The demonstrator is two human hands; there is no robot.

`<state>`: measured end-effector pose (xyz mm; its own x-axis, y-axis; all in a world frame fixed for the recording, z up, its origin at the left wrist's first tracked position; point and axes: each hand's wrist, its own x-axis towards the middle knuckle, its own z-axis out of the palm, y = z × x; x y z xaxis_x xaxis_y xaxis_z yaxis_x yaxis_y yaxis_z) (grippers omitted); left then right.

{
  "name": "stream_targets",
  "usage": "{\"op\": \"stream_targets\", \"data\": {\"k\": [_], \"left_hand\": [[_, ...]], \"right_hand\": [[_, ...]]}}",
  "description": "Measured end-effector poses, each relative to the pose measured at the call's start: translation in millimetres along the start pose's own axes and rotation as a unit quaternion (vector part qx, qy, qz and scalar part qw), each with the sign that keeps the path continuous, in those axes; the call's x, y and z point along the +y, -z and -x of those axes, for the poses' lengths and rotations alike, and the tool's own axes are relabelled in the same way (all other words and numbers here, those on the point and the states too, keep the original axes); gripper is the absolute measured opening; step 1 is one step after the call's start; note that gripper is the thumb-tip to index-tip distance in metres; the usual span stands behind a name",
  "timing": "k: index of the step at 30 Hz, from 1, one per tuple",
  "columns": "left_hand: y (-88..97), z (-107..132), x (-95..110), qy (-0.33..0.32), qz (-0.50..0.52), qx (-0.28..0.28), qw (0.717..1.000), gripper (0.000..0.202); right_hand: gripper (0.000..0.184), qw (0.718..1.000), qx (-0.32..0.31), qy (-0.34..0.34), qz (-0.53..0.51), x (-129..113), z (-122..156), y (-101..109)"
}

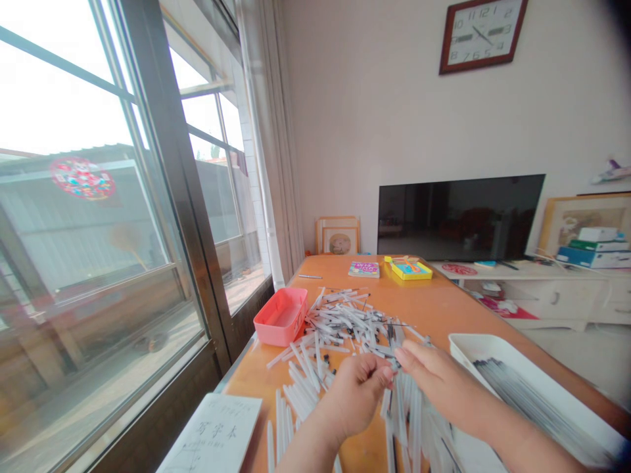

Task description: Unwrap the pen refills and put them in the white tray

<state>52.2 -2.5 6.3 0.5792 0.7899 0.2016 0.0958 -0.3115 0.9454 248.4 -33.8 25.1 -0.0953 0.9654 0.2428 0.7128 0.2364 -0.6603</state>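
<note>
My left hand [359,389] is closed in a pinch over the middle of the table, thumb against forefinger. Close against it, my right hand [430,369] is also pinched, its fingertips meeting those of the left. Between them shows a small pale greyish pen part [394,362], mostly covered by the fingers. Beyond the hands lies a loose heap of translucent white pen barrels [345,318], mixed with small black pieces. More pen barrels [302,387] are spread to the left of my left hand, and others lie below both hands.
A pink plastic basket [280,335] stands left of the heap. At right, a white tray [466,340] holds thin dark pen refills [517,387]. A notebook [217,427] lies front left. A yellow box [414,274] and a purple booklet [363,269] sit at the table's far end.
</note>
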Motion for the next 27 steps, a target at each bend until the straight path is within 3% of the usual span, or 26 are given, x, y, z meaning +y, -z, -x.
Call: {"op": "stream_targets", "data": {"k": [5, 14, 22, 27], "left_hand": [[-0.5, 0, -2, 0.002, -0.002, -0.013, 1.0, 0.045], [-3.5, -2, 1, -0.036, -0.044, 0.045, 0.997, 0.037], [-1.9, 4, 3, -0.019, -0.099, -0.005, 0.995, 0.037], [-4.2, 3, 2, -0.027, -0.155, 0.009, 0.987, 0.03]], "right_hand": [[0.037, 0.998, -0.05, 0.021, -0.006, 3, 1, 0], [0.039, 1.0, -0.024, -0.008, -0.001, 4, -1, -12], [0.041, 0.999, 0.03, -0.011, 0.035, 13, -6, -10], [0.042, 0.999, 0.049, -0.014, 0.002, 12, -5, -7]]}}
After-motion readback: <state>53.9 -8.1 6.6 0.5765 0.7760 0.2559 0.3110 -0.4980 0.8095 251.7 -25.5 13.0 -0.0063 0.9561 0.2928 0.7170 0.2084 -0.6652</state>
